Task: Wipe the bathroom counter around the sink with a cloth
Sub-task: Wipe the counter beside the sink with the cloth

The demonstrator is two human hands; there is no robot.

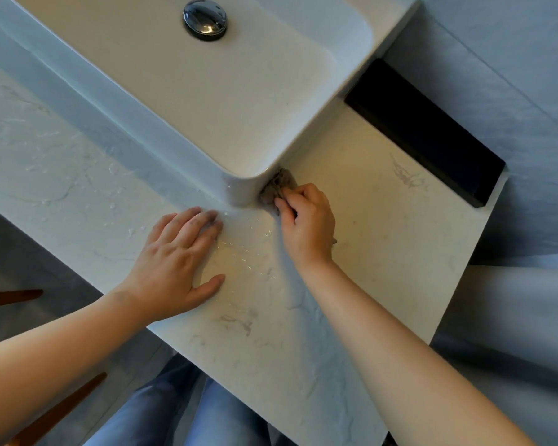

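**Now at the sink (245,188): one cloth (279,185), two hands**

One white rectangular sink sits on top of the counter (384,220). One chrome drain plug (205,18) lies in the floor of its basin.

The single cloth, grey-brown and bunched, is pressed into the seam where the sink's near corner meets the counter. It touches the sink wall. The right hand (306,220) grasps it with its fingers curled over the bunch, and a bit of cloth peeks out under the wrist.

The left hand (174,262) lies flat on the counter just in front of that same corner. Its fingers are straight and spread, holding nothing, and the fingertips point toward the base of the sink.

One long black block (426,133) lies on the counter beside the sink, on the side away from the left hand.

The counter is pale stone with faint grey veins. Small water drops (245,249) glisten on it in front of the sink, between the two hands.

Grey wall (512,75) rises behind the black block.

Below the counter's front edge show the person's jeans (174,407). Two brown wooden pieces (10,297) show there too, off to the left-hand side.
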